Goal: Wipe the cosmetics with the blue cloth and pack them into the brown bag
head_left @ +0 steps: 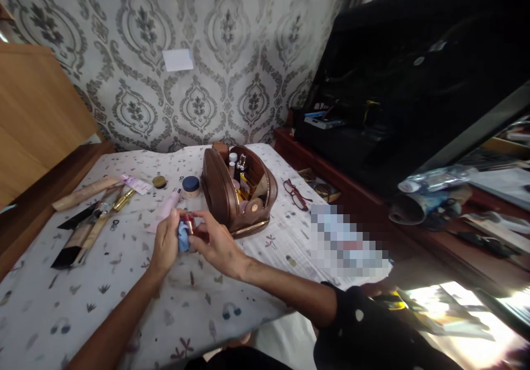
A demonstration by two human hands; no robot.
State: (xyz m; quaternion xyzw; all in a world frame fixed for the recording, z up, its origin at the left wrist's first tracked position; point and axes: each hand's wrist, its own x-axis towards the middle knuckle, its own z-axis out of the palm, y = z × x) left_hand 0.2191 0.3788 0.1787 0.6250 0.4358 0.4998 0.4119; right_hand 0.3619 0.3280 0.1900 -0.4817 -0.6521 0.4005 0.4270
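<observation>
My left hand is closed round a small blue cloth over the white patterned table cover. My right hand pinches a small red-and-gold tube that presses against the cloth. Both hands meet just in front of an open brown leather cosmetic bag, which stands upright with several small bottles inside.
A pink tube, a blue-lidded jar, a small dark jar and several brushes and tubes lie at the left. Red glasses lie right of the bag. A wooden shelf and dark screen stand at right.
</observation>
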